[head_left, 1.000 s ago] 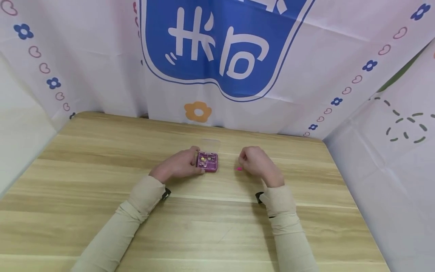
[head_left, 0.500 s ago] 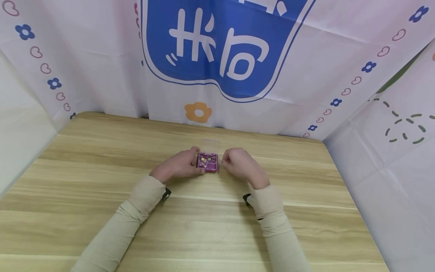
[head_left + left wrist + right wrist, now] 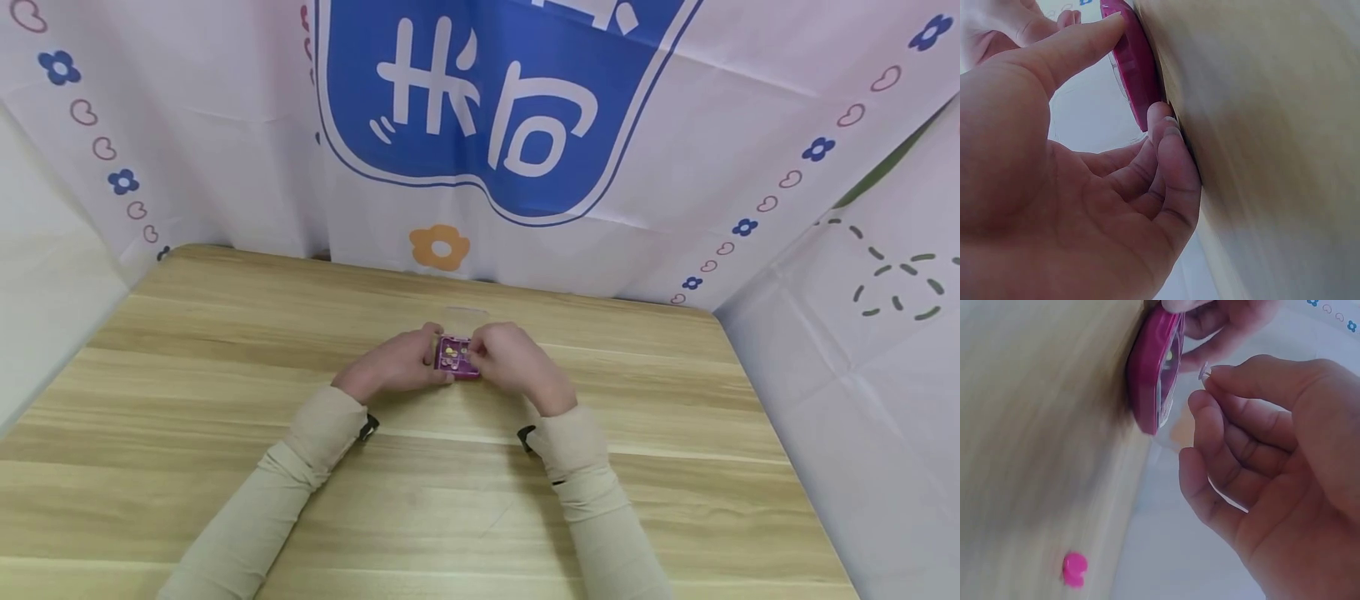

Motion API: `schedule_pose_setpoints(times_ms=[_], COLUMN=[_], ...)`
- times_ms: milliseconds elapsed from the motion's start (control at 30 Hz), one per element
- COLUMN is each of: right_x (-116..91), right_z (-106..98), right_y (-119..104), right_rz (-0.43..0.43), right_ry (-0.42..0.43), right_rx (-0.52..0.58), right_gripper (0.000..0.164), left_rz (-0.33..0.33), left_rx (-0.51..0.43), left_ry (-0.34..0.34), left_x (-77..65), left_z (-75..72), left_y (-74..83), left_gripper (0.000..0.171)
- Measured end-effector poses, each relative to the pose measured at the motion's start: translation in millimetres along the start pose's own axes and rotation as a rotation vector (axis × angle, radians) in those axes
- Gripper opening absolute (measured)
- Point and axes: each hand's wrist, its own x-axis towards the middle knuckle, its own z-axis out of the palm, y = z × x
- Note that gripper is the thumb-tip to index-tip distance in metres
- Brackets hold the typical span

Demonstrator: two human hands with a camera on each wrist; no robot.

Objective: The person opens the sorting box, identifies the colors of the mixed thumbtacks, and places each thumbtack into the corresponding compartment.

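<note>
A small purple compartment box (image 3: 467, 373) with its clear lid (image 3: 467, 316) raised lies on the table, with tiny yellow and pale pieces inside. My left hand (image 3: 397, 361) holds it from the left, thumb at the near edge and fingers at the far side. Above the box's right part, my right hand (image 3: 513, 357) pinches a small stud earring (image 3: 1203, 370) between thumb and forefinger; its pale round head and thin pin show in the right wrist view. That hand hides some right-hand compartments in the head view.
A bright pink little piece (image 3: 1074, 569) lies on the wooden table (image 3: 420, 500), seen in the right wrist view below the right hand. A printed white cloth (image 3: 360, 217) hangs behind the table's far edge.
My right hand has moved left, from beside the pink piece to over the box, with the stud earring pinched in it now. The left hand stays on the box.
</note>
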Motion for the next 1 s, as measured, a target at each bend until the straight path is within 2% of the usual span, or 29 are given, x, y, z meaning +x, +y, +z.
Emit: schedule_pose_setpoints(times_ms=[233,600,1000], right_x=[6.2,9.2,12.6], right_z=[7.8,13.2,15.1], right_y=[-6.9,-9.7,-9.0], right_rz=[-0.045,-0.070,-0.089], right_ry=[-0.002,0.001,0.013], right_rx=[0.007,-0.002,-0.010], right_gripper=[0.008,0.008,0.004], left_rz=[-0.001,0.039,0.003], left_rx=[0.001,-0.011,-0.018], left_ry=[-0.005,0.003,0.005], left_x=[-0.4,-0.9,0.4], left_z=[-0.4,-0.4,0.5], left_y=[0.2,1.3,0.6], left_gripper=[0.085,0.085,0.085])
